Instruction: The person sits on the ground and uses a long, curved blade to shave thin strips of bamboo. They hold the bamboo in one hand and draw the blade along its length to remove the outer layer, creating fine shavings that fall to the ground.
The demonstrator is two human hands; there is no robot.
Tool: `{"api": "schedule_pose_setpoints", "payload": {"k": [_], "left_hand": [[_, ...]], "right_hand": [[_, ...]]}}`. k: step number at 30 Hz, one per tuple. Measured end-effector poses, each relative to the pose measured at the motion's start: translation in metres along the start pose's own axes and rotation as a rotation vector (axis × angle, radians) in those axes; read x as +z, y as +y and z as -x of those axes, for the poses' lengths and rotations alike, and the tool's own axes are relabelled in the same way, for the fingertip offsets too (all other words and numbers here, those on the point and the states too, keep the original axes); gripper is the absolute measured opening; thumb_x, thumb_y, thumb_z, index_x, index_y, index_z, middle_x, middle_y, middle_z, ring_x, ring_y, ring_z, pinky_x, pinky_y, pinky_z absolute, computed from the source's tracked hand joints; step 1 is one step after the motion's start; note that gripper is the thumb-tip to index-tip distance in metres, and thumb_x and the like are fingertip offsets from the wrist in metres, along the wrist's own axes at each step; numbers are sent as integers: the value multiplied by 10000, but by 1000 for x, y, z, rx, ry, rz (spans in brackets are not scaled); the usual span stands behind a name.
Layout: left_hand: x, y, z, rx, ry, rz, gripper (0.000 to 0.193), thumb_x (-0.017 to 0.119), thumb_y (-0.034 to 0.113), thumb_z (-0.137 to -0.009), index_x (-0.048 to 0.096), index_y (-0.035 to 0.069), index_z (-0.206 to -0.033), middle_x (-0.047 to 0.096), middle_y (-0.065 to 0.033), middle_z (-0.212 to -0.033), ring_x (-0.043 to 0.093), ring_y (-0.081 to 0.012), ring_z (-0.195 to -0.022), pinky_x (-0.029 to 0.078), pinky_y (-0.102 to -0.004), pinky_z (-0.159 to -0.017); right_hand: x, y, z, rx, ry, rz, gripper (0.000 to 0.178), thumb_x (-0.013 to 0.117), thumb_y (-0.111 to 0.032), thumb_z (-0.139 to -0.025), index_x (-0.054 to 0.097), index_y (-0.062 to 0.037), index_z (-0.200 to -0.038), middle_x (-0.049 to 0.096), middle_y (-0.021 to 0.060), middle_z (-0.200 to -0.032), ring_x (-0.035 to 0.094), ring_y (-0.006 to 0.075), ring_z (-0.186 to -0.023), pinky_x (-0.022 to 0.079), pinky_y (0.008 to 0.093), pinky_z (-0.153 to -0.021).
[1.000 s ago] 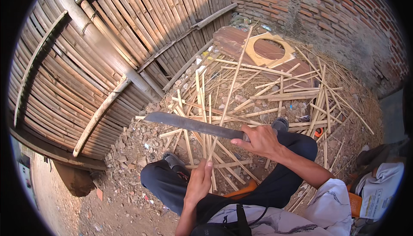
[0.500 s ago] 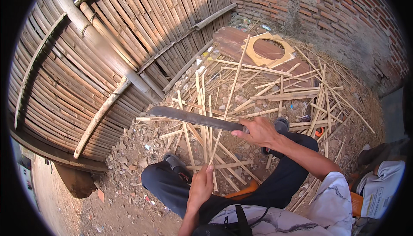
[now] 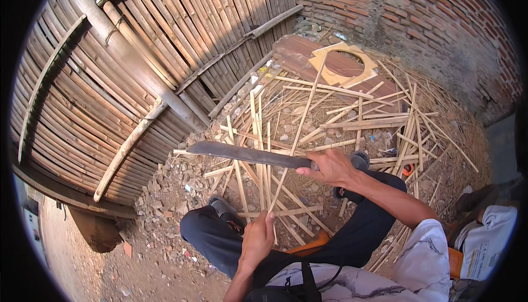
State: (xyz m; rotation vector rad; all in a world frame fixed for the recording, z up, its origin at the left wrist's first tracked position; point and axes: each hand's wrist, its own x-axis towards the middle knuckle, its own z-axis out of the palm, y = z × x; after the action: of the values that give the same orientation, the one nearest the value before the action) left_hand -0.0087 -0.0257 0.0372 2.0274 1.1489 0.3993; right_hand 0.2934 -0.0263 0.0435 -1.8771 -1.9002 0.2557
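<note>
My right hand (image 3: 331, 168) is closed round the handle of a machete (image 3: 242, 153). The dark blade points left, its broad tip at the far end, and it crosses over a long bamboo strip (image 3: 303, 119). Closed on the near end of that strip is my left hand (image 3: 257, 239), thumb along it. The strip slants away to the right, its far end in front of a yellowish board with a round hole (image 3: 360, 72). Whether the blade touches the strip I cannot tell. Several loose bamboo strips (image 3: 240, 184) lie crossed on the ground below the blade.
A bamboo slat wall (image 3: 220, 21) rises on the left and a brick wall (image 3: 429, 21) at the back right. More cut strips (image 3: 379, 120) are heaped ahead on rubble and straw. A brown panel (image 3: 297, 54) lies behind them. Bags (image 3: 489, 241) stand at my right.
The far end of the bamboo strip has swung slightly right. The machete's tip has dipped a little. Both hands stay nearly in place.
</note>
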Motion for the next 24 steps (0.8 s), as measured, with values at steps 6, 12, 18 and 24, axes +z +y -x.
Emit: {"api": "schedule_pose_setpoints", "payload": {"k": [6, 12, 18, 24], "left_hand": [[-16, 2, 15, -72, -52, 2, 406, 431, 292, -1130, 590, -24, -932, 575, -288, -706, 591, -535, -762, 440, -552, -679], [-11, -22, 26, -48, -104, 50, 449, 423, 329, -1137, 581, -18, -901, 568, -199, -669, 593, -419, -659, 454, -495, -658], [2, -36, -15, -109, -211, 446, 474, 390, 389, -1156, 546, 58, -855, 425, 29, -675, 410, -98, -621, 366, -294, -587], [10, -8, -35, -126, -231, 550, 472, 396, 368, -1160, 524, 40, -845, 417, 16, -707, 393, -106, -663, 364, -310, -616]], "right_hand": [[-27, 42, -20, 165, -17, -39, 777, 505, -722, -989, 773, 7, -968, 596, 181, -552, 671, 375, -588, 527, 496, -621], [-40, 92, -25, 335, 87, -36, 727, 518, -653, -1022, 767, 30, -1021, 574, 188, -549, 629, 377, -564, 500, 507, -613], [-14, 8, -4, 108, -110, -40, 723, 518, -666, -1016, 748, 19, -1033, 561, 188, -519, 619, 390, -508, 508, 519, -550], [-2, -32, 11, 58, -117, -80, 740, 532, -697, -987, 735, 15, -989, 565, 187, -504, 637, 401, -502, 525, 517, -528]]}}
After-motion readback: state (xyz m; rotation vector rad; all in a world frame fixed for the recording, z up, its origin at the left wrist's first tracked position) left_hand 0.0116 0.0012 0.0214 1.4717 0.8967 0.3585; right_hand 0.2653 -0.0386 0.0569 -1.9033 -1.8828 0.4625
